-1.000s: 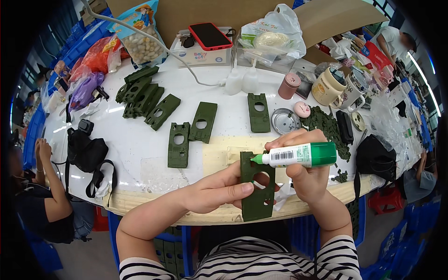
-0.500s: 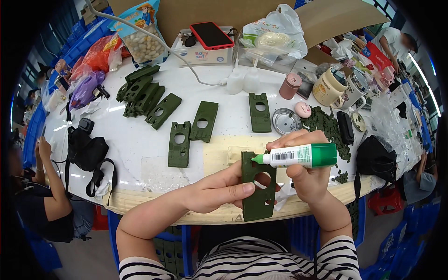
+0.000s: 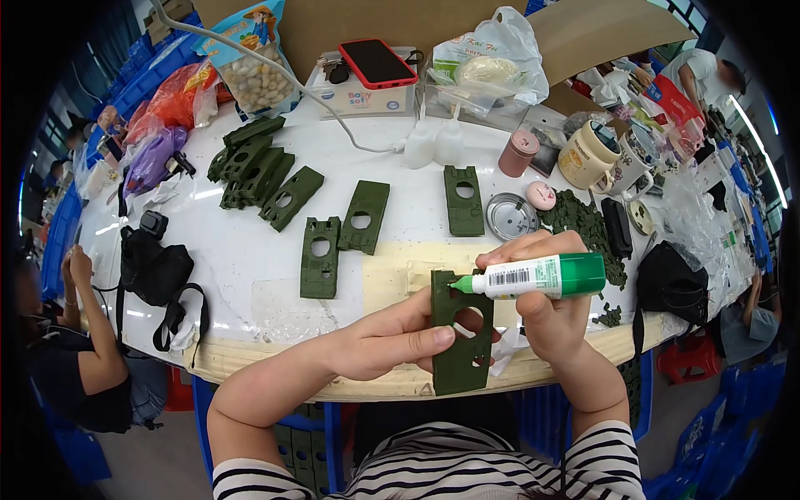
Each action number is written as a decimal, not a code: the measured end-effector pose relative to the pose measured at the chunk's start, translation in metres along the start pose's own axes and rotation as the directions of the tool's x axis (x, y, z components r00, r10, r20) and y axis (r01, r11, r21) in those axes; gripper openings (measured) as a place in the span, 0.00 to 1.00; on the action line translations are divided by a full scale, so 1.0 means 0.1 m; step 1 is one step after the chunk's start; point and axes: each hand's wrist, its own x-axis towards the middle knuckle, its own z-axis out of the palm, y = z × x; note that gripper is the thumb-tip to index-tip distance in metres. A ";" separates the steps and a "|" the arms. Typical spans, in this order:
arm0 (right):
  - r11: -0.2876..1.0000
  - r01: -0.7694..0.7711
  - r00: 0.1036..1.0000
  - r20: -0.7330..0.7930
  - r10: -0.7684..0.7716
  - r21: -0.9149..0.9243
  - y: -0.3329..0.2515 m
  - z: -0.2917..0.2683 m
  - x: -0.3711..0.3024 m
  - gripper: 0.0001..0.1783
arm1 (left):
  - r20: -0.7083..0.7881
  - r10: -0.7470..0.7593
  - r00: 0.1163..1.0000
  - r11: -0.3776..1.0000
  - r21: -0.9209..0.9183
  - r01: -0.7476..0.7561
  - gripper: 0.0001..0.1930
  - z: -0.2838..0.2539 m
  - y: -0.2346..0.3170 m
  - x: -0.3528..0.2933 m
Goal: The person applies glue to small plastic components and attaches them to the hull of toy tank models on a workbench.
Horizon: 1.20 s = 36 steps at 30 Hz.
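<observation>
My left hand (image 3: pixel 396 340) grips a dark green plastic part (image 3: pixel 458 367) by its left edge, thumb on its face beside the round hole. It looks like a toy tank hull, held upright above the table's front edge. In my right hand (image 3: pixel 546 321) is a white glue bottle (image 3: pixel 533 277) with a green end and a green nozzle, lying almost level. The nozzle tip points left and meets the upper part of the green piece, as far as I can see. Thumb and fingers close round the bottle from below and above.
Similar green hulls (image 3: pixel 320 258) lie singly and in a stack (image 3: pixel 250 171) across the white table. Right of centre are a round metal tin (image 3: pixel 512 217) and a heap of small green parts (image 3: pixel 579 229). Mugs (image 3: pixel 590 155), two squeeze bottles (image 3: pixel 434 143) and a red-cased phone (image 3: pixel 377 64) stand farther back.
The glue bottle and my right hand have shifted very slightly to the right. The green hull and my left hand look unmoved.
</observation>
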 end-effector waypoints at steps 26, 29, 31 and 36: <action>0.998 0.053 0.996 0.073 -0.051 -0.016 0.01 -0.02 0.03 0.20 | 0.009 0.013 1.000 1.000 -0.025 -0.013 0.33 -0.02 -0.01 -0.01; 0.999 0.041 0.998 0.054 -0.041 0.005 0.01 -0.01 0.02 0.20 | 0.008 0.015 1.000 1.000 -0.024 -0.015 0.33 -0.02 -0.01 -0.01; 0.999 0.036 0.998 0.046 -0.037 0.016 0.01 0.00 0.01 0.20 | 0.006 0.018 1.000 1.000 -0.023 -0.018 0.34 -0.01 -0.01 -0.01; 0.999 0.043 0.997 0.066 -0.043 0.002 0.01 -0.02 0.02 0.20 | 0.016 0.017 1.000 1.000 -0.015 -0.017 0.32 -0.02 -0.01 -0.01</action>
